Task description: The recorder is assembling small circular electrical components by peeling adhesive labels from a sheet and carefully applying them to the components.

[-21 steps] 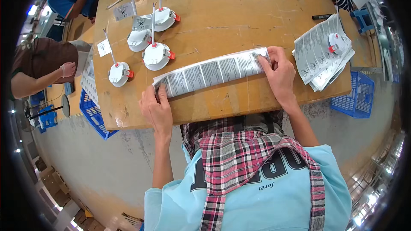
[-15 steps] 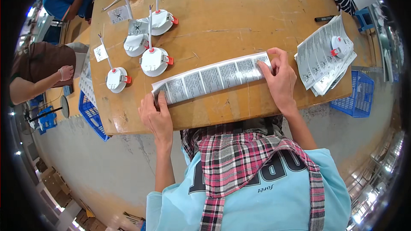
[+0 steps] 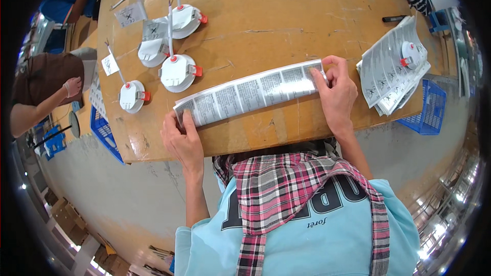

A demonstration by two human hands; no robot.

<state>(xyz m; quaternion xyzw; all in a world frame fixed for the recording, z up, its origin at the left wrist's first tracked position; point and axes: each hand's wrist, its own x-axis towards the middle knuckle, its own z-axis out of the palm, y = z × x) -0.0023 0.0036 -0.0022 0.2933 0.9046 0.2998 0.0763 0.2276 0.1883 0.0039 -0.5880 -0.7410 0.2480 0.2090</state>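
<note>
A long folded sheet of silver labels point(image 3: 250, 94) with rows of dark print lies at the near edge of the table. My left hand point(image 3: 183, 140) pinches its left end, the thumb on top. At the other end, my right hand point(image 3: 337, 92) grips the sheet between thumb and fingers. Beyond the sheet on the left stand several round white downlights with red-tipped clips and upright cables, among them a near one point(image 3: 178, 73) and a smaller one point(image 3: 132, 97). Some cables carry silver label flags point(image 3: 109, 64).
A stack of label sheets point(image 3: 388, 71) lies on the right with a white downlight point(image 3: 410, 54) on top. Behind it is a black marker point(image 3: 393, 19). Blue baskets point(image 3: 427, 107) stand below the wooden table point(image 3: 286, 25). Other people are at the left and far right.
Both hands keep hold of the label sheet, which now looks slightly more tightly folded. The view has shifted a little, so the downlights appear farther left.
</note>
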